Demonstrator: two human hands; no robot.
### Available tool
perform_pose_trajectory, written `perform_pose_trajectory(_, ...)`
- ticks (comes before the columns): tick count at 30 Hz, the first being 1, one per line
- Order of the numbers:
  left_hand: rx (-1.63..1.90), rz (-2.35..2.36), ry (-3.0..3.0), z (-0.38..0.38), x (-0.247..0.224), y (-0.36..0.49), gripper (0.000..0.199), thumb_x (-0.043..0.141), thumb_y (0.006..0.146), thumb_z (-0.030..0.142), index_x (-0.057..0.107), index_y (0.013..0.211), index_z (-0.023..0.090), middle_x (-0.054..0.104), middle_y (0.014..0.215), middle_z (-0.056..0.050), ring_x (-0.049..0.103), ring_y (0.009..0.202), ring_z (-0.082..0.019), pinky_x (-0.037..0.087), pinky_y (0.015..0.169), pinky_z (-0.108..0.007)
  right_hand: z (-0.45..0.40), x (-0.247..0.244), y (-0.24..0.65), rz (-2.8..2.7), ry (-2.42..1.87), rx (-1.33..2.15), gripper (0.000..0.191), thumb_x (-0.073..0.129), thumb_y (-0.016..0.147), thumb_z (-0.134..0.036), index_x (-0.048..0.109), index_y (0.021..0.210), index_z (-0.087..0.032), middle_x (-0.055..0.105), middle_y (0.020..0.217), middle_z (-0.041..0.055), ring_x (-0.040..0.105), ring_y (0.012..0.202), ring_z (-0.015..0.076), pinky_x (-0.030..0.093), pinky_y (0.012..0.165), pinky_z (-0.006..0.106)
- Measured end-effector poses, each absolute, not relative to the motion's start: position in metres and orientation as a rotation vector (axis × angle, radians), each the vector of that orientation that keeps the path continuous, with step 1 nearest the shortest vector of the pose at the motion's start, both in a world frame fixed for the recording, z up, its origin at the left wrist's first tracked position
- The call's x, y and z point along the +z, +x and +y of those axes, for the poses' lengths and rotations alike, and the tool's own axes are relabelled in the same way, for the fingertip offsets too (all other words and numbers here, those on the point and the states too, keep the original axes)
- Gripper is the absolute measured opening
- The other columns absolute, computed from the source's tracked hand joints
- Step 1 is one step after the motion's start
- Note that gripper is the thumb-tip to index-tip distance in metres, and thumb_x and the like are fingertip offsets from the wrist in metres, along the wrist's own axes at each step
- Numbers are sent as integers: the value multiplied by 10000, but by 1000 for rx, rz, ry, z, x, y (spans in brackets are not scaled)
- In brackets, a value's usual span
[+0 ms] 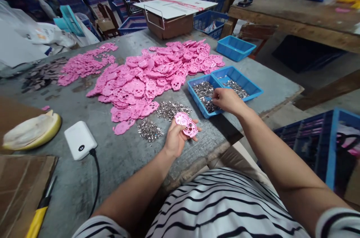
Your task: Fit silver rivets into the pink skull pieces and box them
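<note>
My left hand (174, 139) holds a pink plastic piece (186, 124) with round holes, thumb on top and fingers beneath. My right hand (227, 100) is over the left compartment of a blue tray (206, 114), its fingers pinched together at the small metal parts (203, 91). Whatever is between those fingertips is too small to make out. Two little heaps of metal parts, one (150, 130) nearer and one (171, 110) farther, lie on the table beside my left hand. Behind them spreads a large pile of pink pieces (157, 69).
On the grey table (112, 178) are a white power bank (80, 139) with a black cable, fruit peel (33, 131), smaller pink parts (84, 65), dark pieces (45, 73), a brown box (168, 24) and another blue tray (235, 48). A yellow-handled tool (38, 221) lies at lower left.
</note>
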State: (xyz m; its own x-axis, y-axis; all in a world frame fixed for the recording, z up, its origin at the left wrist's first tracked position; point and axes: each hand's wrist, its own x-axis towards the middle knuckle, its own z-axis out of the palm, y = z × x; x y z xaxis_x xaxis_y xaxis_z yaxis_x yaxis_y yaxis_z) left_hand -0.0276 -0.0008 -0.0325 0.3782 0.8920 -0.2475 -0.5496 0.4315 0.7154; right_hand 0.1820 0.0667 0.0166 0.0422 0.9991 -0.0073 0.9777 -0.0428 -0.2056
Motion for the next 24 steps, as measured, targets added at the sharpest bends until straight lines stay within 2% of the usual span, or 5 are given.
perform_pose_trajectory(4,985,683,588,-1,-32,-28,399,544,681,195,428,1063,191,709,912,-94,703,772,-281,501,449,-273,62,18,185,-1873,-2095,379,113,573,642,-114,544,593,-212,638,636,2,575,632,172,387,591,270)
perform_pose_trajectory(7,980,682,585,-1,-32,-28,391,543,684,196,436,1060,191,708,915,-94,702,775,-278,500,452,-270,53,11,186,-1800,-1984,370,112,565,620,-102,571,640,-213,657,670,-3,577,636,169,397,602,272)
perform_pose_trajectory(11,980,671,580,-1,-34,-28,379,550,687,200,444,1051,199,708,918,-85,702,783,-272,505,455,-268,39,-2,187,-1688,-1797,337,136,561,686,-154,644,776,-213,694,776,24,607,678,184,446,656,303)
perform_pose_trajectory(18,977,677,571,1,-33,-28,375,549,698,197,438,1056,196,709,919,-88,704,774,-273,505,449,-269,38,-13,208,-1468,-1712,-18,148,510,814,-276,647,825,-223,703,872,77,636,837,232,470,813,373)
perform_pose_trajectory(24,979,658,551,1,-33,-28,364,560,694,207,438,1037,198,707,913,-84,706,766,-271,505,447,-266,43,-27,219,-1377,-1715,-57,182,501,827,-346,623,811,-212,708,855,98,650,833,247,476,810,384)
